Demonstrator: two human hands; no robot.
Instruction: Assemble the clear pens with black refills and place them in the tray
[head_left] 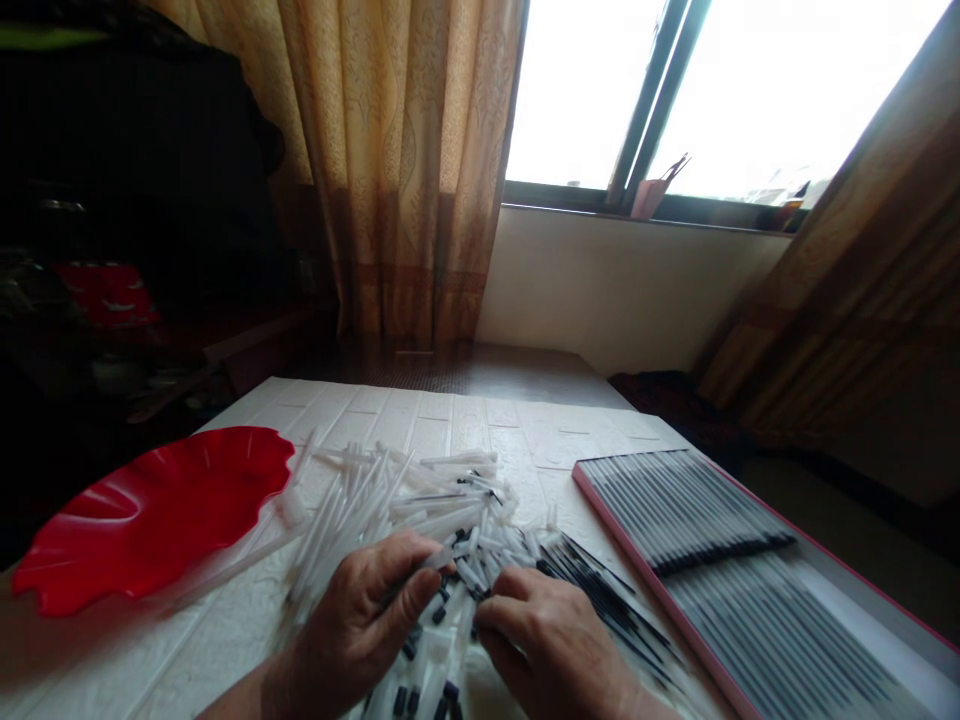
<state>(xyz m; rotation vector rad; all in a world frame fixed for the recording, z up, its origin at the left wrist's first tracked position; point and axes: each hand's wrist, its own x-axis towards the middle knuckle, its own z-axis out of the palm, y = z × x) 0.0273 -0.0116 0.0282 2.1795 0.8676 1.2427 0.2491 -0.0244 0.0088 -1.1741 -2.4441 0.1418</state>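
Bare hands, left (367,610) and right (551,640), show broad backs, rounded knuckles and finely creased skin. The left thumb (416,600) is thick, with a blunt, rounded tip. Both wrists are bare, as are the visible parts of the left forearm (251,692) and right forearm (649,703), partly softened by blur.

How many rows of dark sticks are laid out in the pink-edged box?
2 in the pink-edged box: the far row at its back end, and the near row in front of it. The picture's bottom edge cuts the box off, so more may be hidden.
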